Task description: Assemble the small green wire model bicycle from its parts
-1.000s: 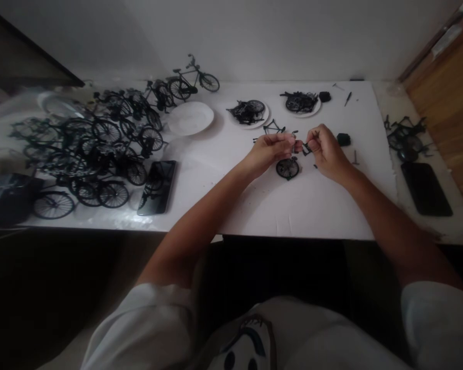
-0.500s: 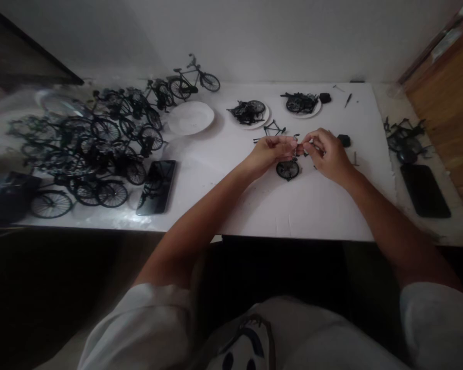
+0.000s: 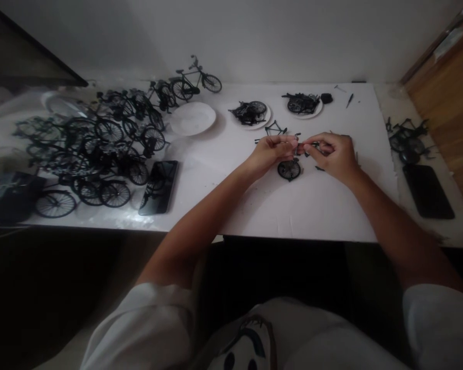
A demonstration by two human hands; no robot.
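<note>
Thumb and fingers of my left hand (image 3: 273,153) are pinched on a miniature bicycle handlebar (image 3: 297,135), whose end shows above the fingertips. Just below those fingers is a small spoked wheel (image 3: 289,170); whether it is joined to the handlebar is hidden. My right hand (image 3: 332,154) is closed in a pinch, its fingertips meeting the left ones at the same spot. What sits between the right fingertips is too small to make out. Small dark parts (image 3: 319,168) show beside and under the right hand. A bare miniature bicycle frame (image 3: 277,128) lies behind the left hand.
Many miniature bicycles (image 3: 108,128) crowd the left of the white table, beside a phone (image 3: 159,187) and a white plate (image 3: 193,118). Two plates of black bicycle parts (image 3: 250,112) (image 3: 303,103) stand behind my hands. Another phone (image 3: 428,191) lies at right.
My right hand has turned slightly and its fingers lie flatter, now covering the black piece beside it. My left hand keeps its pinch. The whole view has shifted a little.
</note>
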